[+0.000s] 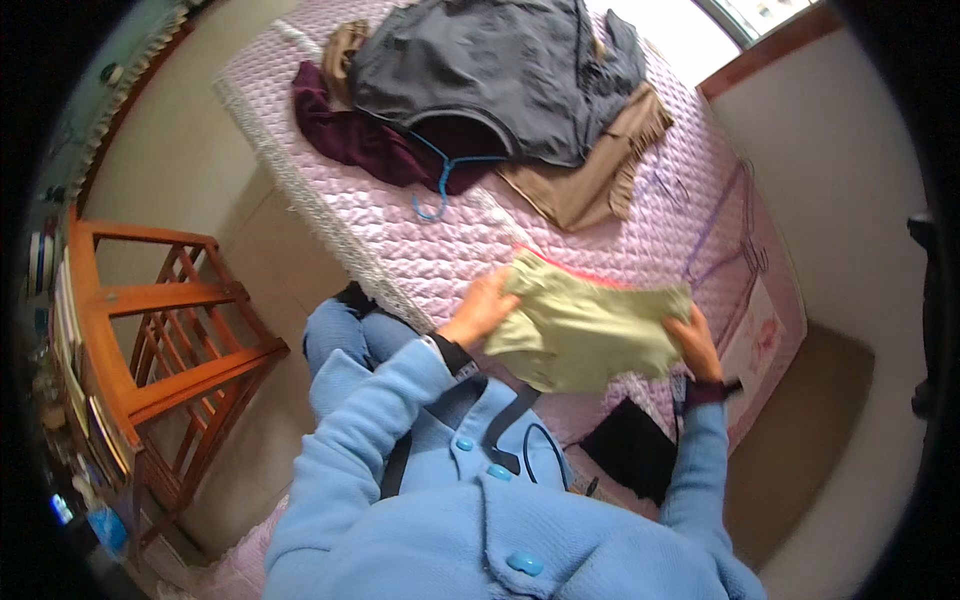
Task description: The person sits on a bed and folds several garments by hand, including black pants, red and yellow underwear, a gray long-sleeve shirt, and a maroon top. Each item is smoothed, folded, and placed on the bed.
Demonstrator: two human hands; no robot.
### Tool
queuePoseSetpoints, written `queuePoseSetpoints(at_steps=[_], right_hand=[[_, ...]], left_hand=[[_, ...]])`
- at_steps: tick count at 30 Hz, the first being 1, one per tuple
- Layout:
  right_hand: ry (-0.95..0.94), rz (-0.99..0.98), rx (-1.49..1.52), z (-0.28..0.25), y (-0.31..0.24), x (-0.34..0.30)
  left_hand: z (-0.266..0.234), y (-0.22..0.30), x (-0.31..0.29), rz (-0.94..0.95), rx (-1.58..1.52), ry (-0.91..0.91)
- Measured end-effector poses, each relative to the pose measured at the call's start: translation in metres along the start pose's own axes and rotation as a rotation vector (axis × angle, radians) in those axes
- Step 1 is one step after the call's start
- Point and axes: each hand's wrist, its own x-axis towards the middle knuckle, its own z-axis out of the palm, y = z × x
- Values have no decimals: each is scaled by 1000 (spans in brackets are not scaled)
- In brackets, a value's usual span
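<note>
Pale green underpants (590, 335) are stretched out sideways between my two hands, above the quilted pink bed cover (400, 245). My left hand (483, 308) is closed on their left end, thumb on top. My right hand (697, 342) grips the right end, its fingers partly hidden by the fabric. A red edge (570, 268) shows along the far side of the underpants. Beyond them lies a pile of clothes: a dark grey top (470, 75) uppermost, a brown garment (580, 185) and a maroon one (345, 135) beneath. A blue hanger (443, 178) sticks out of the grey top's neck.
Purple hangers (740, 225) lie along the bed's right side. A black cloth (632, 448) rests near my right forearm. To the left stands an orange wooden folding rack (180, 330) on the tiled floor. A white wall (830, 180) rises at the right.
</note>
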Motion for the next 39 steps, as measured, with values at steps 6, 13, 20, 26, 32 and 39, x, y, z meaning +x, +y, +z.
queuePoseSetpoints(at_steps=[6, 13, 20, 26, 32, 39], right_hand=[[243, 175, -8, -95, -5, -90], [79, -105, -320, -2, -32, 75], [19, -892, -967, 269, -98, 256], [97, -1027, -790, 244, -145, 216], [728, -1238, -340, 106, -247, 88], [501, -1510, 9, 82, -317, -16]], left_hand=[[30, 62, -8, 19, -232, -244], [-8, 24, -23, 32, -180, -187], [-114, -18, -63, -185, -233, 27], [-177, -42, -81, -245, -190, 302], [-193, 36, -64, 169, -45, 708], [-193, 130, -100, 820, -260, 328]])
